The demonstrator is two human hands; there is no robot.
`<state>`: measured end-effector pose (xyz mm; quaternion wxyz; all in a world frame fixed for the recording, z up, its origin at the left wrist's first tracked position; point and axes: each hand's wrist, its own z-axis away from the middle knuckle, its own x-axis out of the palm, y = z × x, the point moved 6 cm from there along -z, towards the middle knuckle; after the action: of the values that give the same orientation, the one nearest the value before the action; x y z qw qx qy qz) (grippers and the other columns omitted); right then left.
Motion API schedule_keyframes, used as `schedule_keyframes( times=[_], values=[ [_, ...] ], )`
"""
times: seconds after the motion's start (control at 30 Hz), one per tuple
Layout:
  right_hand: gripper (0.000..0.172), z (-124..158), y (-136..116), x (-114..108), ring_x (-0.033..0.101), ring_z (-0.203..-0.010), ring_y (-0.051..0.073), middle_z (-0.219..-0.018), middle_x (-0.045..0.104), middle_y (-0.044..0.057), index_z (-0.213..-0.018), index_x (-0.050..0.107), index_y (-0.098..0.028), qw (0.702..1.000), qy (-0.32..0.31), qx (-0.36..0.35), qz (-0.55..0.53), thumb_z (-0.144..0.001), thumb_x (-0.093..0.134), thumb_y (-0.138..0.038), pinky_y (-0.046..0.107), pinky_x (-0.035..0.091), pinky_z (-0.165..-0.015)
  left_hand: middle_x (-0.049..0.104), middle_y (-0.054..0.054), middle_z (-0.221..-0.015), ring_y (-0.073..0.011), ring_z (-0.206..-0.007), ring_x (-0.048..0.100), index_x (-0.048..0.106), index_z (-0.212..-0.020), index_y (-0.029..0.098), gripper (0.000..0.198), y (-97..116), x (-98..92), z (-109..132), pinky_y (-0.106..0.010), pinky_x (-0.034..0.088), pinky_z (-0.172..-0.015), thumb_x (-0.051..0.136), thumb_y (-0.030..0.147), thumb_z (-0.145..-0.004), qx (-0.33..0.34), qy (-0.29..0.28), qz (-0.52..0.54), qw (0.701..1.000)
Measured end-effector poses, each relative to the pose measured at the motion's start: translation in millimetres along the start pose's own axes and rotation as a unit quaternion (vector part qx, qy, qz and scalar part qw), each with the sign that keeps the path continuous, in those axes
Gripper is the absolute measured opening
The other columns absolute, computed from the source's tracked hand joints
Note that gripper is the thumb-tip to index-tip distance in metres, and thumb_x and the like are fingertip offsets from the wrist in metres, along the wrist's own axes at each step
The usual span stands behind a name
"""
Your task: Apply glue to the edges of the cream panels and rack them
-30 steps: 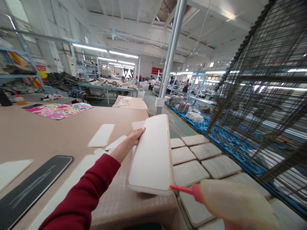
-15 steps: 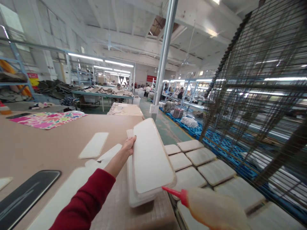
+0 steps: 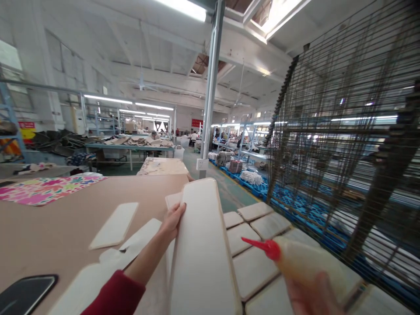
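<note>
"Nozzle (image 3: 254, 242) position: what's changed?"

"It was at the near edge of the white panel (image 3: 200, 245); now it hangs clear, beyond the right edge, so application looks paused."

"And each grip?"

"Left hand (image 3: 172, 221), arm stretched forward, holds the panel's left edge by the surface's (image 3: 65, 232) right side. Right hand (image 3: 311, 291), low and blurred, holds the bottle (image 3: 308, 258)."

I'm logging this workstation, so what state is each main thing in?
Left hand: closed on an edge of the white panel.
White panel: held up, tilted.
Right hand: around the squeeze bottle.
Squeeze bottle: tilted, red nozzle clear of the white panel.
Floral-print sheet: spread flat.
Black panel: flat, partly out of frame.
Fluorescent tubes: lit.
</note>
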<state>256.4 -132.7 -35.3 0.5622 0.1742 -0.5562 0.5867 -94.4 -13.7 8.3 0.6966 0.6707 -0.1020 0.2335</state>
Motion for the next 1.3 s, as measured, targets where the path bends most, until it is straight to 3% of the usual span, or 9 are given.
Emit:
schedule_keyframes(
  times=[0.07, 0.17, 0.27, 0.37, 0.57, 0.8, 0.97, 1.13, 1.3],
  values=[
    [0.055, -1.6, -15.0, 25.6, 0.065, -0.087, 0.019, -0.111, 0.066, 0.001, -0.100, 0.069, -0.024, 0.994, -0.053, -0.090, 0.034, -0.049, 0.090, -0.030, 0.024, 0.057, -0.070, 0.072, -0.004, -0.072, -0.0153, -0.055, 0.065, 0.066, -0.097, 0.017, 0.019, 2.6, 6.6, 7.8, -0.024, 0.054, -0.053, 0.067, 0.022, -0.079, -0.007, -0.042, -0.023, 0.999],
    [0.062, 1.4, -30.5, 66.5, 0.064, -0.080, 0.017, -0.097, 0.068, 0.000, -0.093, 0.070, -0.022, 0.962, -0.157, -0.201, 0.100, -0.035, 0.093, -0.022, 0.021, 0.055, -0.074, 0.073, -0.006, -0.075, -0.0155, -0.056, 0.065, 0.067, -0.097, 0.017, 0.027, 3.6, 17.2, 19.7, -0.024, 0.053, -0.053, 0.073, 0.029, -0.074, -0.031, -0.103, -0.048, 0.993],
    [0.057, -0.7, -37.8, 91.2, 0.062, -0.077, 0.014, -0.090, 0.067, 0.000, -0.100, 0.068, -0.022, 0.927, -0.233, -0.256, 0.148, -0.047, 0.090, -0.024, 0.020, 0.053, -0.075, 0.073, -0.007, -0.077, -0.0158, -0.056, 0.065, 0.067, -0.100, 0.017, 0.035, 4.7, 24.0, 29.1, -0.024, 0.052, -0.053, 0.076, 0.031, -0.069, -0.055, -0.137, -0.056, 0.988],
    [0.057, -6.4, -39.6, 97.7, 0.061, -0.080, 0.013, -0.092, 0.067, 0.001, -0.110, 0.065, -0.022, 0.909, -0.261, -0.271, 0.181, -0.058, 0.087, -0.027, 0.019, 0.051, -0.075, 0.074, -0.007, -0.078, -0.0169, -0.056, 0.066, 0.067, -0.101, 0.016, 0.039, 7.1, 24.6, 32.7, -0.025, 0.053, -0.052, 0.078, 0.031, -0.066, -0.069, -0.142, -0.060, 0.986],
    [0.063, -7.2, -32.0, 83.7, 0.062, -0.074, 0.017, -0.086, 0.067, 0.007, -0.107, 0.065, -0.016, 0.913, -0.250, -0.243, 0.214, -0.049, 0.089, -0.026, 0.021, 0.053, -0.067, 0.073, -0.008, -0.075, -0.0178, -0.056, 0.066, 0.066, -0.098, 0.014, 0.032, 6.5, 14.7, 26.9, -0.025, 0.053, -0.051, 0.075, 0.026, -0.069, -0.087, -0.125, -0.056, 0.987],
    [0.038, 0.1, -15.7, 56.9, 0.062, -0.063, 0.018, -0.066, 0.062, 0.002, -0.073, 0.065, -0.021, 0.917, -0.236, -0.213, 0.240, -0.044, 0.088, -0.024, 0.023, 0.054, -0.059, 0.073, -0.008, -0.074, -0.0179, -0.055, 0.067, 0.066, -0.099, 0.012, 0.025, 0.2, 9.6, 16.4, -0.027, 0.054, -0.053, 0.070, 0.021, -0.076, -0.102, -0.115, -0.048, 0.987],
    [0.031, 4.1, -14.8, 40.4, 0.058, -0.058, 0.018, -0.067, 0.062, 0.005, -0.075, 0.064, -0.020, 0.901, -0.250, -0.224, 0.274, -0.053, 0.085, -0.029, 0.025, 0.053, -0.051, 0.073, -0.008, -0.073, -0.0187, -0.055, 0.067, 0.067, -0.097, 0.012, 0.023, -3.1, 5.3, 7.3, -0.028, 0.054, -0.053, 0.069, 0.022, -0.077, -0.111, -0.105, -0.056, 0.987],
    [0.038, -17.3, -22.4, 12.5, 0.053, -0.050, 0.018, -0.064, 0.058, 0.004, -0.074, 0.062, -0.020, 0.882, -0.214, -0.258, 0.331, -0.046, 0.087, -0.027, 0.026, 0.048, -0.041, 0.073, -0.008, -0.072, -0.0190, -0.055, 0.066, 0.067, -0.097, 0.011, 0.020, -4.6, 1.9, -0.1, -0.029, 0.055, -0.054, 0.067, 0.021, -0.079, -0.121, -0.095, -0.058, 0.986],
    [0.034, -37.2, -19.1, -9.4, 0.046, -0.045, 0.018, -0.057, 0.053, 0.003, -0.069, 0.063, -0.021, 0.868, -0.204, -0.237, 0.386, -0.046, 0.086, -0.031, 0.028, 0.042, -0.035, 0.072, -0.008, -0.070, -0.0186, -0.053, 0.066, 0.066, -0.099, 0.011, 0.021, -3.5, -1.8, -4.8, -0.029, 0.054, -0.052, 0.066, 0.021, -0.080, -0.115, -0.092, -0.058, 0.987]
  ],
)
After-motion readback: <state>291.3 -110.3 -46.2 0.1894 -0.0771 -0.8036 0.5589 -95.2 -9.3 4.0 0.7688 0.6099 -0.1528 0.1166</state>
